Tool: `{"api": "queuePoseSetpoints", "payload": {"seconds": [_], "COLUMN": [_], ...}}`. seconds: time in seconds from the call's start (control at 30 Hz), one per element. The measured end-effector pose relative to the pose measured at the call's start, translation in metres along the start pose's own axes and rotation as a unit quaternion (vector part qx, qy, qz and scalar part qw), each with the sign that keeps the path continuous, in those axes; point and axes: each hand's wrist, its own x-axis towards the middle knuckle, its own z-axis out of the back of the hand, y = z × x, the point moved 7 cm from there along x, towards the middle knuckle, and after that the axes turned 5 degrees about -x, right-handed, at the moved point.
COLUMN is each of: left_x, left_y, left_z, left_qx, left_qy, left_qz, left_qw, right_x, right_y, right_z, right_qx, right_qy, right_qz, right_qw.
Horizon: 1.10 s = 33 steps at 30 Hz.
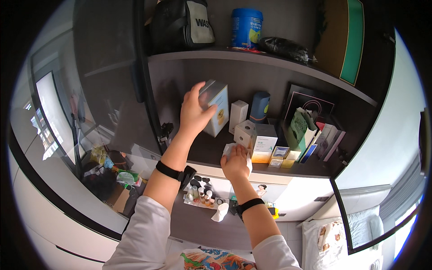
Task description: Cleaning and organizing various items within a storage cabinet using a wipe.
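Note:
My left hand (196,113) grips a large grey and pale-blue carton (219,109) near the left end of the cabinet's middle shelf. The carton is tilted, and its lower corner is close to the shelf board (206,152); whether they touch I cannot tell. Pressed down at the shelf's front, my right hand (237,163) covers a crumpled white wipe (250,166), whose edges show around the fingers. Just right of that hand stand a white cosmetic box with an orange base (264,145) and a small white box (243,133). Behind them is a slim white box (238,116).
A dark-blue canister (260,107), small gold boxes (279,152) and a green paper bag (299,123) crowd the right side. Glass doors (111,84) stand at the left and right (366,216). Above is another shelf (222,54); below, a desk (202,226) holds several bottles.

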Motion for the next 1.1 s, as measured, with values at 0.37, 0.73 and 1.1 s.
{"api": "queuePoseSetpoints", "payload": {"seconds": [0.37, 0.73, 1.1], "left_x": [0.037, -0.009, -0.115], "left_y": [-0.007, 0.011, 0.106], "left_z": [-0.090, -0.125, -0.034], "left_qx": [-0.179, -0.139, 0.136], "left_qy": [0.028, 0.148, 0.079], "left_qz": [0.057, 0.074, 0.050], "left_qw": [0.982, 0.976, 0.986], "right_x": [-0.003, -0.003, 0.002], "right_y": [0.004, 0.005, 0.036], "right_z": [0.005, 0.003, -0.012], "right_qx": [0.005, 0.028, -0.128], "right_qy": [0.007, 0.042, 0.200], "right_qz": [0.008, 0.036, 0.111], "right_qw": [1.000, 0.998, 0.965]}}
